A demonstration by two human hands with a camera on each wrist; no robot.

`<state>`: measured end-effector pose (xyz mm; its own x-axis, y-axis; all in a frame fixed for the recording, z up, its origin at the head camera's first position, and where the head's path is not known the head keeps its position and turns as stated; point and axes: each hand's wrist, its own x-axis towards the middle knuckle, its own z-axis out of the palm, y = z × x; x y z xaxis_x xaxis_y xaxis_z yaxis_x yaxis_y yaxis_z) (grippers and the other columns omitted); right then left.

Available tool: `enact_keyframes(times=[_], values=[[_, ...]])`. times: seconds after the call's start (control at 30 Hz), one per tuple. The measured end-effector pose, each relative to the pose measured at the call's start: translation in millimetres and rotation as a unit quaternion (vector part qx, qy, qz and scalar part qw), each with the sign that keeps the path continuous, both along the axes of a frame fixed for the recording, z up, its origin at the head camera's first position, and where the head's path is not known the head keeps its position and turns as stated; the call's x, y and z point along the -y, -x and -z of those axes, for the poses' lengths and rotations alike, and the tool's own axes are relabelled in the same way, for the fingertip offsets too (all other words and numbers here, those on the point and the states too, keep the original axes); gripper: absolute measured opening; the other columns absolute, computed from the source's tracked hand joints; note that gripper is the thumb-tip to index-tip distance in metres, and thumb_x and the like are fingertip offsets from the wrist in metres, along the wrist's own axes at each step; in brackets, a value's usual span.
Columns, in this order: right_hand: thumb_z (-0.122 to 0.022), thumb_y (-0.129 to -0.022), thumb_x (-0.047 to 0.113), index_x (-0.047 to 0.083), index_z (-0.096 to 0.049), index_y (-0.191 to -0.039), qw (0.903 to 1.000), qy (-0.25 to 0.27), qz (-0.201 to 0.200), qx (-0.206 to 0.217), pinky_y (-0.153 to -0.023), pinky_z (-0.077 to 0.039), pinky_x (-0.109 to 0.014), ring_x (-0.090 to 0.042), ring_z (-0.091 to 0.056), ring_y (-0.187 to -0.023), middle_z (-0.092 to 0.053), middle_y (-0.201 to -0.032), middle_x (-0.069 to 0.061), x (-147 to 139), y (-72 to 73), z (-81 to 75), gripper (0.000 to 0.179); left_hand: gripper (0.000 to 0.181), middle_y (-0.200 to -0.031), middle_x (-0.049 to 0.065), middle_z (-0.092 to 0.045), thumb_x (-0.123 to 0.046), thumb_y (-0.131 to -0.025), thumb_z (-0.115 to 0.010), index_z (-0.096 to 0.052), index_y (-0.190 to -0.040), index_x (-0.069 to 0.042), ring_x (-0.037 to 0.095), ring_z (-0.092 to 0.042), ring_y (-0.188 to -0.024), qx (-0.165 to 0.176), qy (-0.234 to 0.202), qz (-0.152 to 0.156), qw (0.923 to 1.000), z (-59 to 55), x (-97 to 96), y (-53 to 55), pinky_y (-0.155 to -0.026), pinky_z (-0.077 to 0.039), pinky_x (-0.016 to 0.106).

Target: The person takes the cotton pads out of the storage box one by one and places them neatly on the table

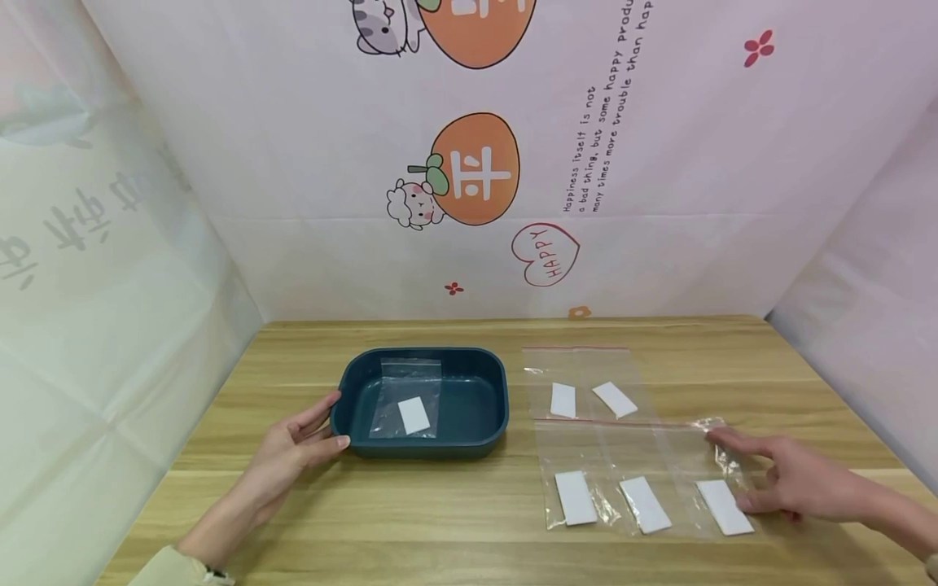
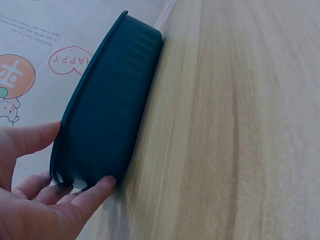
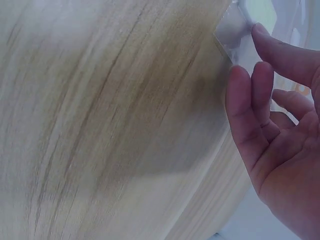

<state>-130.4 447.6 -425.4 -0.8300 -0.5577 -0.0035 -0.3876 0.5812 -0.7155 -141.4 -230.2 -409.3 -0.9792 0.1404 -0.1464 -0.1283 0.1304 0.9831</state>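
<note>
On the left, my left hand (image 1: 289, 443) grips the end of a dark teal rectangular basin (image 1: 469, 449), thumb at the rim and fingers around the wall. The left wrist view shows the basin's outer side (image 2: 107, 100) between thumb and fingertips. Inside it lies a clear zip bag (image 1: 392, 391) with a white slip (image 1: 414, 415). To the right, my right hand (image 1: 813, 480) touches the rightmost clear zip bag (image 1: 685, 456), index finger extended at its upper corner and thumb beside its white slip (image 1: 724, 506). The other fingers are bent.
More clear zip bags with white slips (image 1: 575, 498) lie overlapping in two rows right of the basin, with red seal lines. The wood-grain table (image 1: 440, 521) meets a printed white cloth backdrop (image 1: 330, 244) behind, with cloth walls at both sides.
</note>
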Motion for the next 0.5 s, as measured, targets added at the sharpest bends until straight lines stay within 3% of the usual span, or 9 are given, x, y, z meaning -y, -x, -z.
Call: enact_keyframes(times=[0.03, 0.1, 0.17, 0.23, 0.33, 0.43, 0.5], values=[[-0.083, -0.09, 0.008, 0.021, -0.04, -0.164, 1.0, -0.004, 0.002, -0.002, -0.036, -0.046, -0.026, 0.007, -0.045, -0.044, -0.025, -0.16, 0.02, 0, -0.1, 0.7, 0.087, 0.083, -0.172, 0.013, -0.023, -0.01, -0.096, -0.077, -0.031, -0.166, -0.006, 0.04, -0.023, -0.156, 0.0, 0.0, 0.0, 1.0, 0.2, 0.0, -0.2, -0.104, -0.048, 0.024], [-0.083, -0.09, 0.009, 0.02, -0.04, -0.164, 0.9999, -0.012, 0.009, -0.003, -0.036, -0.047, -0.027, 0.005, -0.045, -0.043, -0.023, -0.163, -0.005, 0, -0.1, 1.5, 0.087, 0.083, -0.172, 0.014, -0.023, -0.01, -0.096, -0.077, -0.031, -0.166, -0.006, 0.04, -0.023, -0.155, 0.0, 0.0, 0.001, 1.0, 0.5, 0.1, -0.6, -0.104, -0.049, 0.024], [-0.083, -0.09, 0.009, 0.019, -0.041, -0.164, 0.9997, -0.017, 0.015, 0.002, -0.036, -0.047, -0.028, 0.001, -0.047, -0.04, -0.019, -0.157, -0.031, 0, -0.1, 1.3, 0.086, 0.083, -0.172, 0.014, -0.022, -0.01, -0.097, -0.077, -0.031, -0.166, -0.006, 0.04, -0.023, -0.155, 0.0, 0.0, 0.002, 1.0, 0.6, 0.1, -0.7, -0.104, -0.049, 0.025], [-0.083, -0.09, 0.008, 0.015, -0.041, -0.164, 0.9996, -0.02, 0.019, 0.008, -0.035, -0.047, -0.028, -0.005, -0.05, -0.038, -0.016, -0.152, -0.046, 0, -0.3, 0.4, 0.085, 0.083, -0.172, 0.015, -0.022, -0.01, -0.097, -0.077, -0.031, -0.166, -0.006, 0.04, -0.023, -0.155, -0.001, 0.0, 0.002, 1.0, 0.5, 0.2, -0.8, -0.104, -0.049, 0.024], [-0.082, -0.091, 0.007, 0.008, -0.04, -0.163, 0.9995, -0.023, 0.019, 0.011, -0.034, -0.047, -0.028, -0.011, -0.052, -0.037, -0.013, -0.149, -0.054, 2, -1.0, -3.1, 0.083, 0.083, -0.172, 0.013, -0.022, -0.01, -0.097, -0.077, -0.031, -0.166, -0.006, 0.04, -0.023, -0.156, -0.001, 0.0, 0.001, 1.0, 0.3, 0.1, -0.7, -0.105, -0.048, 0.024], [-0.082, -0.091, 0.005, 0.018, -0.044, -0.162, 0.9995, -0.024, 0.022, 0.007, -0.034, -0.046, -0.028, -0.011, -0.051, -0.037, -0.011, -0.147, -0.058, 4, -2.0, -8.4, 0.082, 0.083, -0.172, 0.012, -0.023, -0.01, -0.097, -0.077, -0.031, -0.166, -0.006, 0.04, -0.022, -0.156, 0.0, -0.001, 0.0, 1.0, 0.3, 0.0, -0.6, -0.105, -0.048, 0.024], [-0.081, -0.091, 0.005, 0.012, -0.047, -0.16, 0.9992, -0.03, 0.027, 0.001, -0.034, -0.046, -0.029, -0.01, -0.05, -0.036, -0.013, -0.147, -0.058, 7, -1.3, -14.3, 0.077, 0.082, -0.172, 0.011, -0.023, -0.009, -0.097, -0.076, -0.031, -0.166, -0.006, 0.039, -0.022, -0.156, 0.001, -0.001, 0.0, 1.0, 0.3, -0.3, -0.4, -0.105, -0.047, 0.024]])
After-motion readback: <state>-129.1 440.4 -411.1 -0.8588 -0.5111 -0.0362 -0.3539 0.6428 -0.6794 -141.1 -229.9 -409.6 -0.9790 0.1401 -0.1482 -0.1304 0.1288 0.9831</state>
